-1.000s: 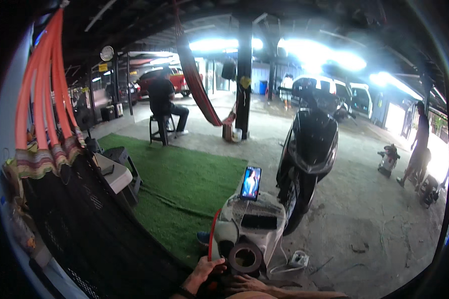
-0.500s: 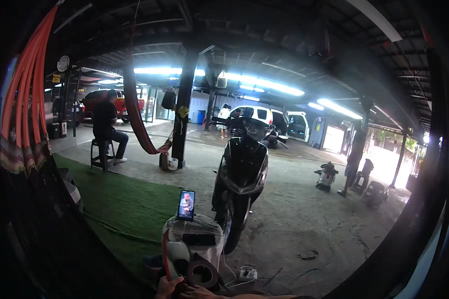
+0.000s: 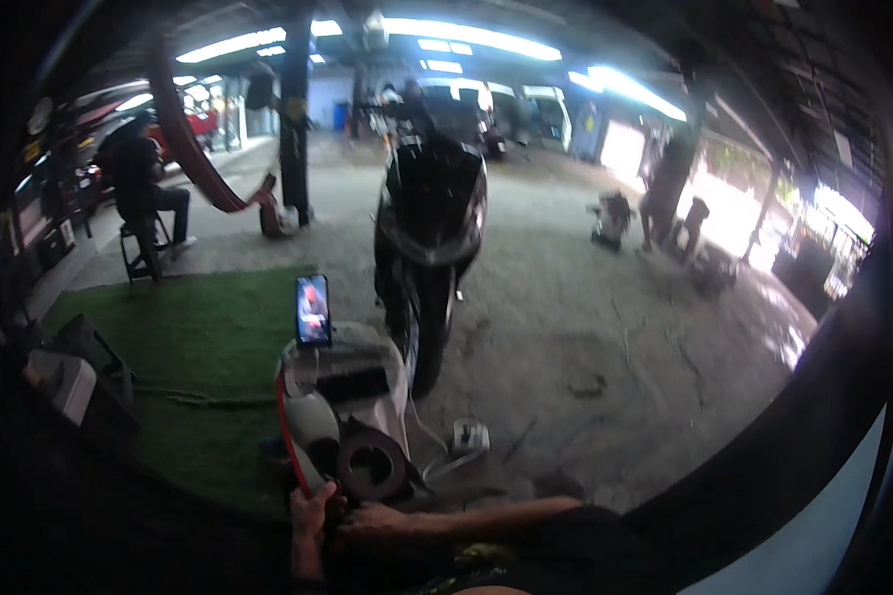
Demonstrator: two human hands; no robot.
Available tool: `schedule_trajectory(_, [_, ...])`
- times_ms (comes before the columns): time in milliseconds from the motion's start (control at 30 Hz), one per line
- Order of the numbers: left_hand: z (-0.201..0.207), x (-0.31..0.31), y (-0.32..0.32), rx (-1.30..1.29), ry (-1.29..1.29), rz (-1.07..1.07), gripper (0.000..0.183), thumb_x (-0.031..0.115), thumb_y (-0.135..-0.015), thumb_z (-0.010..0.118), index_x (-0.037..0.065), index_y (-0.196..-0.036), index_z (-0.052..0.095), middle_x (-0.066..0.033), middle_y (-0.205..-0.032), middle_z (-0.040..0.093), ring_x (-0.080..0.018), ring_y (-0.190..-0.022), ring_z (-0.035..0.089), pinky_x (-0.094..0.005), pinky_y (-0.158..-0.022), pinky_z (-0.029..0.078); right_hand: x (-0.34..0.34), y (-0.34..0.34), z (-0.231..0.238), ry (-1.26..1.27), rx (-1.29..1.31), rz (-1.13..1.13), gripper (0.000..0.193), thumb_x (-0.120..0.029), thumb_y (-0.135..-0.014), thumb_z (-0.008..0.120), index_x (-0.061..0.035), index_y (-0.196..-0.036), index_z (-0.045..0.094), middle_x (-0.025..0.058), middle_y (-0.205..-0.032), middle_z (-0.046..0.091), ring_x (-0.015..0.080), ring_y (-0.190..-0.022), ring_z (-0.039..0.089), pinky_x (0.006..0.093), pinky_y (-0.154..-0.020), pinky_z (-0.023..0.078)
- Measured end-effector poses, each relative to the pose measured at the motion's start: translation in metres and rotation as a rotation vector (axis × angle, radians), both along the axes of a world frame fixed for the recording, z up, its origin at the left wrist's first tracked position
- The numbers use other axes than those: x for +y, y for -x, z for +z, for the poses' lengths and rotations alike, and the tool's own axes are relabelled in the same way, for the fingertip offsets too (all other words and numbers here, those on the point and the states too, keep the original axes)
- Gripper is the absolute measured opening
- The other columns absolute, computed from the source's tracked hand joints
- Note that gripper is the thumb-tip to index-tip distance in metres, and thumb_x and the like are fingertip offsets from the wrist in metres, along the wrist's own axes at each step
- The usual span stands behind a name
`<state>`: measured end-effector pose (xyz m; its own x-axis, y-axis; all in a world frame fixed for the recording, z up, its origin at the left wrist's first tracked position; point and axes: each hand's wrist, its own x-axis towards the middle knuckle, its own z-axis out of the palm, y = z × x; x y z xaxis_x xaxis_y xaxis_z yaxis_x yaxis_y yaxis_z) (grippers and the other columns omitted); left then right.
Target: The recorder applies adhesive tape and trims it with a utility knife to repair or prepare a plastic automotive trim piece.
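My left hand is closed round the lower end of a long, thin red strip. The strip curves up along the left side of a white plastic stool. Close beside it, my right hand reaches in from the right; its fingers are dark and blurred. Just above the hands is a dark ring-shaped piece with a round opening. A pale rounded object lies between ring and strip. On the stool, a lit phone stands upright behind a flat black object.
A black scooter stands beyond the stool. A white power outlet box with cables lies on the concrete to the right. Green matting covers the floor at left, where a person sits on a stool. A hammock hangs beside a post.
My view has tipped down and turned right, so the scene sits higher and further left. More of my forearms shows. My left hand keeps hold of the red strip.
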<state>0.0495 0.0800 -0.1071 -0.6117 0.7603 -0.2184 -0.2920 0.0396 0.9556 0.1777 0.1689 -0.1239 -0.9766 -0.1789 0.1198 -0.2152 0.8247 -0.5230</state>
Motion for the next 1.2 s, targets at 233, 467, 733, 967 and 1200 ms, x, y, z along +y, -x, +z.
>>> schedule_trajectory(233, [0.005,0.009,0.003,-0.119,0.045,0.017,0.022,0.014,-0.081,0.064,0.003,-0.099,0.057,-0.0042,-0.082,0.062,-0.0140,-0.060,0.062,-0.0248,-0.048,0.049,0.009,-0.006,0.013,0.036,0.105,-0.009,0.022,-0.026,-0.077,0.059,-0.0094,-0.091,0.055,0.0069,-0.086,0.060,0.0258,-0.087,0.058,0.0400,-0.073,0.043])
schedule_trajectory(467, [0.014,0.009,0.003,-0.049,0.029,0.012,0.032,0.018,-0.084,0.062,0.003,-0.111,0.052,-0.0042,-0.085,0.060,-0.0120,-0.061,0.061,-0.0219,-0.045,0.048,0.006,-0.013,0.023,0.199,0.100,0.037,0.018,-0.024,-0.077,0.058,-0.0085,-0.085,0.052,0.0093,-0.072,0.058,0.0279,-0.074,0.060,0.0405,-0.066,0.043])
schedule_trajectory(733, [0.008,0.010,0.010,-0.127,-0.006,-0.020,0.031,0.015,-0.083,0.062,0.002,-0.109,0.050,-0.0065,-0.080,0.059,-0.0143,-0.057,0.060,-0.0231,-0.044,0.048,0.014,-0.013,0.046,0.491,-0.011,0.000,0.020,-0.013,-0.075,0.063,-0.0051,-0.090,0.053,0.0164,-0.074,0.057,0.0347,-0.076,0.058,0.0398,-0.064,0.046])
schedule_trajectory(967, [-0.016,0.005,0.010,-0.084,-0.109,-0.018,0.033,0.018,-0.082,0.063,0.002,-0.109,0.051,-0.0051,-0.082,0.059,-0.0135,-0.061,0.060,-0.0231,-0.049,0.047,0.042,-0.011,0.079,1.210,-0.145,-0.081,0.023,-0.019,-0.084,0.063,-0.0021,-0.097,0.056,0.0052,-0.082,0.062,0.0132,-0.072,0.059,0.0277,-0.064,0.047])
schedule_trajectory(1200, [-0.025,-0.001,0.016,0.054,-0.038,0.052,0.030,0.021,-0.083,0.060,0.001,-0.104,0.055,-0.0058,-0.088,0.059,-0.0130,-0.071,0.059,-0.0248,-0.059,0.047,0.033,-0.003,0.053,1.754,-0.318,-0.137,0.025,-0.030,-0.090,0.055,-0.0082,-0.103,0.050,-0.0016,-0.077,0.057,0.0048,-0.061,0.053,0.0195,-0.051,0.043])
